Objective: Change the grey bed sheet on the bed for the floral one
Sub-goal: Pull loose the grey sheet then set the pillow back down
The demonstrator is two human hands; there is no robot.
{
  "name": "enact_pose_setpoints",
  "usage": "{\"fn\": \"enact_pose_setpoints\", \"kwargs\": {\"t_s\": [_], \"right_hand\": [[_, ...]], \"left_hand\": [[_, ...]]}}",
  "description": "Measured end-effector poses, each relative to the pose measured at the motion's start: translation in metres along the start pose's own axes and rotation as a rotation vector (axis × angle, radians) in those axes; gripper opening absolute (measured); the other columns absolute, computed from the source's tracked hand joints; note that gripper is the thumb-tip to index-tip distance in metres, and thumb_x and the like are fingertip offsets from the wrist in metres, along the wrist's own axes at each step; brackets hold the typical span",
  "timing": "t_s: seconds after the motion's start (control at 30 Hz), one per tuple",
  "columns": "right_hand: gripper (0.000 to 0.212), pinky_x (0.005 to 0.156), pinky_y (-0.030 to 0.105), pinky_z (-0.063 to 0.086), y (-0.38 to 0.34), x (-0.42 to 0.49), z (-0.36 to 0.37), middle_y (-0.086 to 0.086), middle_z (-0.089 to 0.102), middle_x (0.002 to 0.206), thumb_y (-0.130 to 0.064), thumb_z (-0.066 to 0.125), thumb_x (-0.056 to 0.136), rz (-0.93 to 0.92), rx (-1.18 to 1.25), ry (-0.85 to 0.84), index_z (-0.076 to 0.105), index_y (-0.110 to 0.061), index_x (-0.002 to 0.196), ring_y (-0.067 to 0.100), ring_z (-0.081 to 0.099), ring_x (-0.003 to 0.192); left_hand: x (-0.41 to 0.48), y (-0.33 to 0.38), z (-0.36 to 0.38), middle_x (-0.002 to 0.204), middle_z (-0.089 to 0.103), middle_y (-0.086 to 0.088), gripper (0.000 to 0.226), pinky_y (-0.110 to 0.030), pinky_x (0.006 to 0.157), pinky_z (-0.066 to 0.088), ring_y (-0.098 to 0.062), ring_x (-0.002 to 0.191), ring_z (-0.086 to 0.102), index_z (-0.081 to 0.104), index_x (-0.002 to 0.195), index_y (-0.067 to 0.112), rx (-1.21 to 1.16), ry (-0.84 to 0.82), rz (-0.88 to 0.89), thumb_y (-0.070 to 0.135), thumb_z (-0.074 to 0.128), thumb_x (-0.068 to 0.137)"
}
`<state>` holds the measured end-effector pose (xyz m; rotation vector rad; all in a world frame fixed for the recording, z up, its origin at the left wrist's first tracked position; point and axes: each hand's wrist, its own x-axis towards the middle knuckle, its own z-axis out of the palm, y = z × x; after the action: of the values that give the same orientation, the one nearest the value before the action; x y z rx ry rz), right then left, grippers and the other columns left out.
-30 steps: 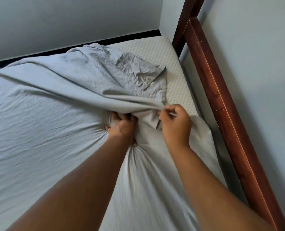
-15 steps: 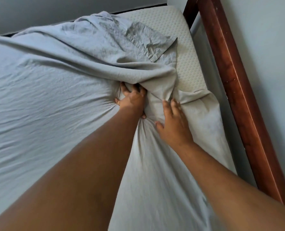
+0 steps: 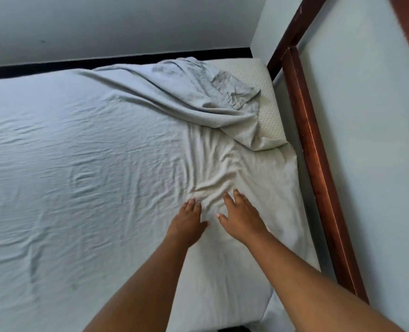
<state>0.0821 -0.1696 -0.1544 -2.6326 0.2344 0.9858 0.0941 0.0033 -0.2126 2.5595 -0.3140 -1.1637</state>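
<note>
**Both hands flat on grey sheet**

L hand (image 3: 189,219) is open, palm down, fingers straight & close together. It rests on the sheet (image 3: 91,176) & holds nothing. R hand (image 3: 240,214) lies just beside it, also open & palm down, fingers spread a bit wider, thumb out toward the L hand. It touches the cloth w/ no grip. The thumbs are near each other but apart. A small bunch of wrinkles sits between the hands & just ahead of the fingertips.

The sheet lies under both hands & covers most of the bed, fairly flat w/ shallow creases to the person's left. Ahead of the hands, toward the far right corner, it's peeled back, the loose corner folded over onto itself in a rumpled heap. That leaves the far right corner of the mattress (image 3: 268,116) bare: cream, w/ a dimpled surface.

Both forearms are bare & reach fwd & down from the bottom of the view, approx parallel, wrists straight. R arm runs near the bed's right edge, close to the dark wood frame (image 3: 316,164), w/ a pale wall (image 3: 366,140) beyond it.
</note>
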Motion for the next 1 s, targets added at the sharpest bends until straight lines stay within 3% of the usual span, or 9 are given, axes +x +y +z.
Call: {"fn": "enact_pose_setpoints", "kwargs": {"t_s": [0.13,0.27,0.67,1.0], "right_hand": [[0.071,0.122,0.044,0.024,-0.044,-0.045,-0.018,0.015,0.01,0.169,-0.05,0.046,0.103,-0.073,-0.047,0.017,0.017,-0.022,0.161,0.031,0.015,0.155],[0.068,0.123,0.047,0.023,-0.088,-0.094,-0.039,0.015,0.009,0.169,-0.051,0.043,0.104,-0.132,-0.12,0.017,0.02,-0.022,0.161,0.031,0.012,0.156],[0.069,0.123,0.047,0.023,-0.191,-0.207,-0.04,0.014,0.01,0.169,-0.054,0.042,0.103,-0.469,-0.345,-0.023,0.021,-0.023,0.16,0.031,0.013,0.155],[0.07,0.12,0.048,0.026,-0.233,-0.259,-0.016,0.012,0.014,0.169,-0.059,0.04,0.102,-0.783,-0.565,-0.051,0.023,-0.024,0.16,0.032,0.019,0.154]], "left_hand": [[-0.073,-0.004,-0.021,0.168,0.009,-0.011,0.068,-0.045,0.119,0.03,-0.03,0.154,0.01,0.026,0.154,0.011,-0.093,0.079,-0.109,0.049,0.047,0.102],[-0.148,-0.013,-0.048,0.168,0.006,-0.008,0.066,-0.046,0.116,0.033,-0.028,0.154,0.008,0.024,0.155,0.012,-0.089,0.146,-0.171,0.045,0.047,0.103],[-0.327,-0.055,-0.054,0.168,0.004,-0.012,0.077,-0.045,0.119,0.028,-0.032,0.154,0.007,0.014,0.158,0.009,-0.176,0.337,-0.433,0.047,0.048,0.101],[-0.409,-0.047,-0.028,0.168,0.001,-0.011,0.079,-0.049,0.121,0.024,-0.032,0.154,0.004,0.009,0.159,0.008,-0.367,0.453,-0.676,0.046,0.049,0.102]]}}
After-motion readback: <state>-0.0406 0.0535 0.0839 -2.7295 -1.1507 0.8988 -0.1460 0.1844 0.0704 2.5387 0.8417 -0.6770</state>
